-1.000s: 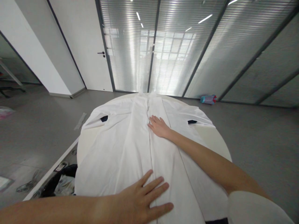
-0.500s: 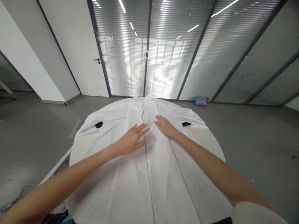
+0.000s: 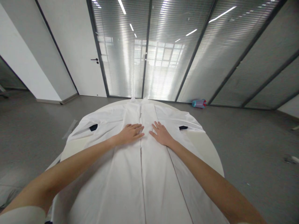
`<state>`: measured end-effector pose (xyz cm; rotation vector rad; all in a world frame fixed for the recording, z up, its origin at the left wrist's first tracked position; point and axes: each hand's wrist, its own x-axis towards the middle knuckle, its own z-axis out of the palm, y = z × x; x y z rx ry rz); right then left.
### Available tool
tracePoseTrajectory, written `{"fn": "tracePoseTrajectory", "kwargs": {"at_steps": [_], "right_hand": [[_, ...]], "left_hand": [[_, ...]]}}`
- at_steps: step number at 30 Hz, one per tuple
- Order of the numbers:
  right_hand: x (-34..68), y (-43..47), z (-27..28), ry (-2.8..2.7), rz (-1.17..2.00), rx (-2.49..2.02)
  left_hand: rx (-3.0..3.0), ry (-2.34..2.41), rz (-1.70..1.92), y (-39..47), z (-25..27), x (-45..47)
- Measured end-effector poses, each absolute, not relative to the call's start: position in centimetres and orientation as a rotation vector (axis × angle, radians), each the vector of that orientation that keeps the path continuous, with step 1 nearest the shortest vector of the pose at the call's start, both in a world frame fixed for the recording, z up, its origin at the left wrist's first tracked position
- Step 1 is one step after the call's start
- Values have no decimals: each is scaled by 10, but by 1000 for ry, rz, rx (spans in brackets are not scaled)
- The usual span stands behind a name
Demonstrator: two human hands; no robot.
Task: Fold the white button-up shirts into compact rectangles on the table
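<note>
Smoothing the garment (image 3: 126, 186), seemingly, mid-frame; left hand (image 3: 130, 134) and right hand (image 3: 162, 134) lie unclenched, grasping nothing. Next stroke likely needs even pressure.

At six o'clock I lose the lower end of the white garment (image 3: 126, 186) below the frame; it hides most of the desk (image 3: 207, 146). The left hand (image 3: 130, 133) and right hand (image 3: 161, 133) conceal their palms. Toward four o'clock, a floor object (image 3: 291, 159) is too blurred to name.

Garment (image 3: 126, 186) on table (image 3: 211, 149), partition (image 3: 165, 53) behind
</note>
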<state>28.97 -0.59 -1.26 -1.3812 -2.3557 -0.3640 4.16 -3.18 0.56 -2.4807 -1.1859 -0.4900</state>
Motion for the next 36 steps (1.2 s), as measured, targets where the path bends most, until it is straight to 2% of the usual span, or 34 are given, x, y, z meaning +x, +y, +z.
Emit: {"fn": "tracePoseTrajectory", "kwargs": {"at_steps": [4,8,18,25,29,33,36], "right_hand": [[290,-5,-14,-2348,-372,-1380],[290,-3,-15,-2333,-360,-1378],[290,-7,-15,-2332,-304,-1379],[293,-8,-16,-2273,-294,-1339],[288,-26,-7,-2154,-453,-1259],[257,-38,22,-2186,-407,-1424],[225,-31,44,-2221,-297,-1630]], "left_hand": [[-2290,-1373,-638,24,45,42],[-2182,-1491,-621,79,70,48],[-2170,-1665,-534,131,56,53],[-2148,-1523,-765,90,51,52],[-2185,-1397,-848,29,37,39],[-2206,-1672,-729,-15,37,41],[-2189,-1916,-611,-15,48,56]]}}
